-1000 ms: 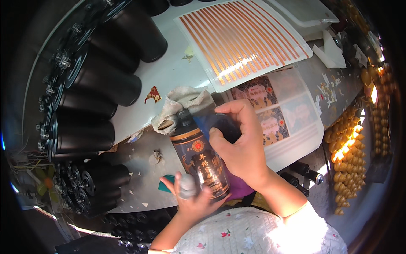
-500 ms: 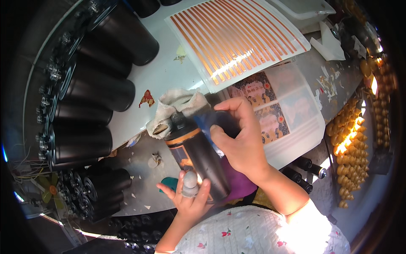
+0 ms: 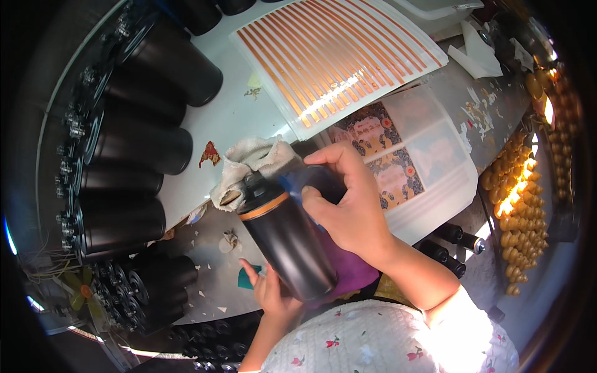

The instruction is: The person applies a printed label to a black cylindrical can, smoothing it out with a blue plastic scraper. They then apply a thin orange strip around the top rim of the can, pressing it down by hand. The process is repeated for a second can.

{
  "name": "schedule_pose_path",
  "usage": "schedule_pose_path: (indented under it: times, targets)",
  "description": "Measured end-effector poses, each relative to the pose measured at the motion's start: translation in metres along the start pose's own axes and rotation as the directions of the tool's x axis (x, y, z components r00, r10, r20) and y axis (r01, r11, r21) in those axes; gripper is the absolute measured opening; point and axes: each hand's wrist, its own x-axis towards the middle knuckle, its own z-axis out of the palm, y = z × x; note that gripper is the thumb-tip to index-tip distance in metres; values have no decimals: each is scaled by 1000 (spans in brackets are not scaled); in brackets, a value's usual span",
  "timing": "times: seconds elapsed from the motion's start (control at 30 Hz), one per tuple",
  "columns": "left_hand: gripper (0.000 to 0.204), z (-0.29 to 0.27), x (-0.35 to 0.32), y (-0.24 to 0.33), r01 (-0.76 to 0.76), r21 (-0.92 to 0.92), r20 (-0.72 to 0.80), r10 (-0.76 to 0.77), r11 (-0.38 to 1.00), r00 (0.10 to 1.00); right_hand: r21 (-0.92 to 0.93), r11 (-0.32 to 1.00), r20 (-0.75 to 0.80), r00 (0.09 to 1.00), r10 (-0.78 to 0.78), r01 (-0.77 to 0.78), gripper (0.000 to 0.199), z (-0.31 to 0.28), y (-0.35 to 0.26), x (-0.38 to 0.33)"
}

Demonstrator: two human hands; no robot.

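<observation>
Black bottle with copper band near cap, tilted, held over counter edge just above lap. Left hand cups bottle's lower end from below, fingers curled round it. Right hand presses on bottle's upper side, fingers bent over blue patch there, gripping. Crumpled white rag just behind cap. Sheet of copper strips further back. Row of black cylinders lies at left. Patterned label sheet right of hand.
</observation>
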Motion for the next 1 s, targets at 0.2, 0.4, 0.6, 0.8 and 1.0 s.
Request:
schedule_pose_path:
  times: [0.2, 0.4, 0.6, 0.8, 1.0]
  targets:
    - [100, -12, 37, 35, -168, 242, 17, 169, 955, 985, 5, 999, -19, 999, -46, 46, 32, 3, 6, 0]
    - [107, -10, 18, 6, -26, 43, 139, 19, 999, 990, 55, 998, 16, 999, 39, -40, 32, -2, 10, -1]
    - [127, -5, 19, 9, 82, -81, 82, -75, 993, 994, -420, 882, -138, 945, -296, 215, 29, -8, 24, -8]
    - [123, -8, 29, 10, 101, -94, 143, -87, 991, 986, -367, 764, 12, 824, -567, 531, 34, 2, 15, -23]
    - [119, -10, 31, 15, 15, -30, 47, -13, 999, 999, -358, 646, 194, 730, -655, 675, 38, -4, -10, -6]
